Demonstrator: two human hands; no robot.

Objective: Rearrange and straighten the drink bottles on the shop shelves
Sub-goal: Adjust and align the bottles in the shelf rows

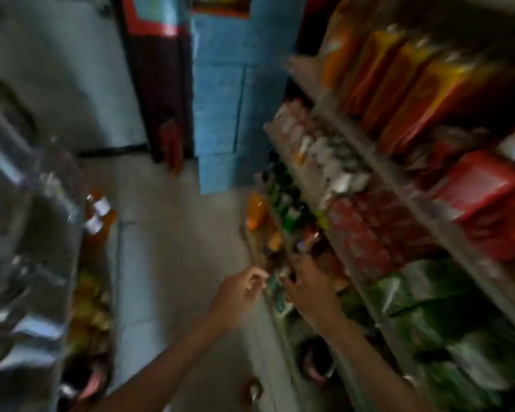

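Orange and green drink bottles (281, 200) crowd the low shelf (275, 337) on the right, all badly motion-blurred; left hand (238, 295) is at the shelf front w/ fingers curled, tips near a small green-labelled bottle (273, 282); right hand (308, 288) is in among the bottles just beside it; blur hides whether either hand actually grips anything, can't tell; red and yellow packets (414, 93) fill the upper shelves; more orange bottles (98, 215) stand left, across the tiled floor (167, 233).

Head-worn view, forward-down, near shelves (417, 200)
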